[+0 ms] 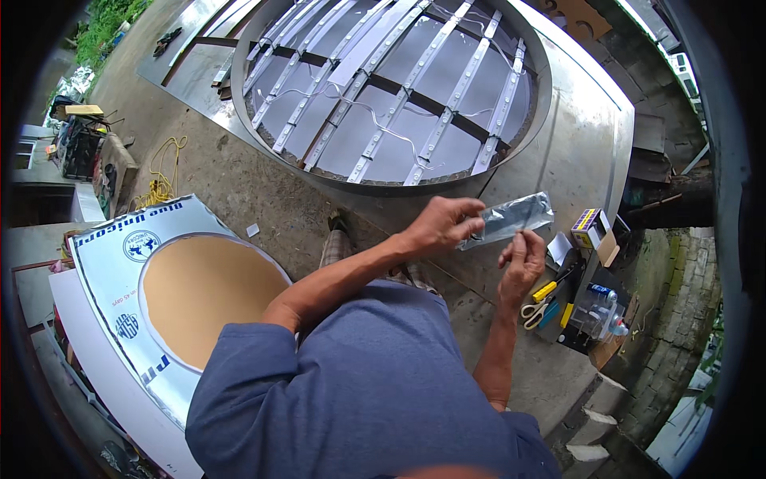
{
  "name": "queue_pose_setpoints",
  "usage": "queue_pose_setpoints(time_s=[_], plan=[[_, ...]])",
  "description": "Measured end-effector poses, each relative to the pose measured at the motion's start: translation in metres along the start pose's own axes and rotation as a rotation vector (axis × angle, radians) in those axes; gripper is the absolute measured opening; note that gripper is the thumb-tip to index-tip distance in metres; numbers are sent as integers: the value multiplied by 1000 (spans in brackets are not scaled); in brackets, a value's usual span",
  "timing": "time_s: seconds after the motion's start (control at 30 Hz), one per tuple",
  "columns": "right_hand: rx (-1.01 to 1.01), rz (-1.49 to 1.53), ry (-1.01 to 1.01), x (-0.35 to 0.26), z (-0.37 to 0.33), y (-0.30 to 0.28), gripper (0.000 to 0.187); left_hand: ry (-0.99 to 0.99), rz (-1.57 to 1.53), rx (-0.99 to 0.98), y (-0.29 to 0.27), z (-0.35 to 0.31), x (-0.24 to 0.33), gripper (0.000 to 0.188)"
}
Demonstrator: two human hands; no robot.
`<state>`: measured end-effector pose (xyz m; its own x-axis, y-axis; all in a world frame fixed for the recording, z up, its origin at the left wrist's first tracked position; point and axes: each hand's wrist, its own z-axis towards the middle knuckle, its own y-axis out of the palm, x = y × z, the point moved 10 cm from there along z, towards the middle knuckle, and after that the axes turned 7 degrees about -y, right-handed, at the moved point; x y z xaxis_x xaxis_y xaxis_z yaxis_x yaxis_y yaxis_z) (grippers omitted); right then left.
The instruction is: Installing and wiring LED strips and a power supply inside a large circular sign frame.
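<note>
My left hand [444, 223] pinches one end of a clear, shiny plastic packet [514, 219]. The thumb and forefinger of my right hand [523, 267] grip its lower edge. What lies inside the packet, if anything, I cannot make out. Just beyond my hands stands a large round metal frame [363, 190], its rim near my left hand. Rows of white LED strips [432, 145] cross the inside of the frame, with thin white wires [388, 128] running loosely over them.
At right are an open small box [591, 229], scissors [535, 314], a yellow-handled tool [545, 291] and a clear plastic container [594, 311]. A panel with a round tan opening [211, 295] lies at left. Behind it is a coiled yellow cord [162, 185].
</note>
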<state>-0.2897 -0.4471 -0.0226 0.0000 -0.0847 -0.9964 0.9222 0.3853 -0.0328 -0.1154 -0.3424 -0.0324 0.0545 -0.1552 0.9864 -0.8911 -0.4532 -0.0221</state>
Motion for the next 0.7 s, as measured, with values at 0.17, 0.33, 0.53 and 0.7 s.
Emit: queue_pose_setpoints(time_s=[0.17, 0.33, 0.53, 0.7], plan=[[-337, 153, 51, -40, -14, 122, 6, -136, -375, 5, -87, -4, 28, 41], [-439, 167, 232, -40, -32, 195, 4, -1, -493, 135, -178, -19, 39, 27], [-596, -63, 274, -35, -47, 263, 9, -88, -574, 228, -268, -25, 5, 26], [-497, 38, 323, -46, -52, 294, 17, -136, -691, 162, -312, -22, -6, 40]])
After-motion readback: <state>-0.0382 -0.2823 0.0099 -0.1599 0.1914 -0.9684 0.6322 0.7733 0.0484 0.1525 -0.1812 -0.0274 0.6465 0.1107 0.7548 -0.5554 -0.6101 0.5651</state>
